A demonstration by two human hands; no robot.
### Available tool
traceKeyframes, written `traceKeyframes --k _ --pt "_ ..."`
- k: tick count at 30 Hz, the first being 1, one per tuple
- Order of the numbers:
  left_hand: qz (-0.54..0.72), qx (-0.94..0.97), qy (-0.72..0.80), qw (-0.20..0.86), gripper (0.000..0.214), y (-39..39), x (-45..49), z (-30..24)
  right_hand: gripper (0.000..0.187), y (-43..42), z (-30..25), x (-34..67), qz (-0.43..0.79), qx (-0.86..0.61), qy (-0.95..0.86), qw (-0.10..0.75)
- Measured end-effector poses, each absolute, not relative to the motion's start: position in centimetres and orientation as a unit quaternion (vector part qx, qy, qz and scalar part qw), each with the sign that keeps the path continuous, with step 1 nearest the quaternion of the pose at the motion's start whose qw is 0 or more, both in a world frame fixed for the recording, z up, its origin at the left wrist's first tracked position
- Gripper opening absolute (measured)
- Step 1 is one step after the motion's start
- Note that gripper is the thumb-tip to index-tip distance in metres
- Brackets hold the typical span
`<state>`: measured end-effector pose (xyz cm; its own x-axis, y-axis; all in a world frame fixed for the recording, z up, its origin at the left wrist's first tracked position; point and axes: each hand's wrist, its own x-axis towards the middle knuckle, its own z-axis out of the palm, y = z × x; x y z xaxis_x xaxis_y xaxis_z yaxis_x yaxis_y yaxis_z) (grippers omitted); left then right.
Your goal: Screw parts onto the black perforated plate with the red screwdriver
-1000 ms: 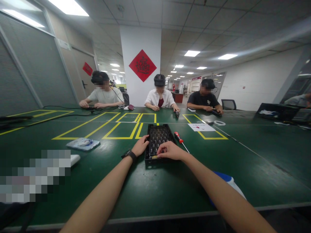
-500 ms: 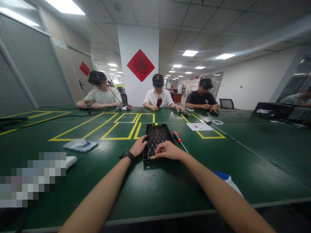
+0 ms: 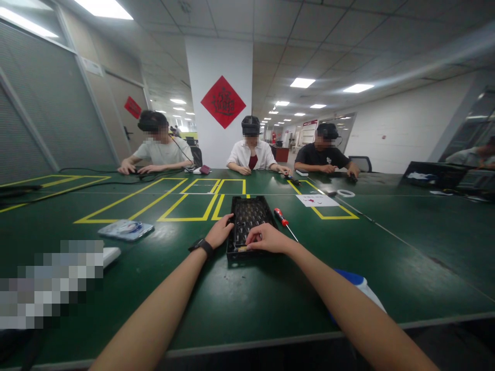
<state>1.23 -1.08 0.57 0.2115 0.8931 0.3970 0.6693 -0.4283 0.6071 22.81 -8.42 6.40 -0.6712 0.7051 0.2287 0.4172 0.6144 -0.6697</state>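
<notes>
A shallow black tray-like case [image 3: 247, 256] lies on the green table before me, with rows of small shiny parts inside that I cannot make out singly. My left hand [image 3: 219, 232] grips its left wall, a dark band round the wrist. Over the near end of the case, my right hand [image 3: 266, 238] has thumb and fingers pinched together. Beside those fingertips is a small yellowish piece [image 3: 242, 249]; whether they hold it is hidden. A red-and-black-handled screwdriver [image 3: 280, 216] rests to the right of the case.
A flat plastic packet [image 3: 126, 230] lies left. A printed white sheet [image 3: 318, 200] and a white ring [image 3: 345, 194] are at right. Something blue and white [image 3: 359, 283] sits by my right forearm. Yellow tape marks the green table [image 3: 417, 247]; three people sit opposite.
Both hands stay at the case, with only a slight shift of the right fingers. The view has tilted a little. Opposite, the right-hand person's hand has moved outward.
</notes>
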Motion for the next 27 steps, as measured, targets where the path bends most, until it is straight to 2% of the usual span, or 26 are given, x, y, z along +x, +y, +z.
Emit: traceKeyframes --k 11,27 --pt "0.359 0.768 0.508 0.152 0.049 -0.89 1.14 0.47 0.033 -8.27 6.02 22.73 0.325 -0.338 -0.849 0.242" --pt "0.363 0.766 0.507 0.156 0.048 -0.87 1.11 0.40 0.033 -8.30 6.16 22.73 0.320 -0.335 -0.852 0.245"
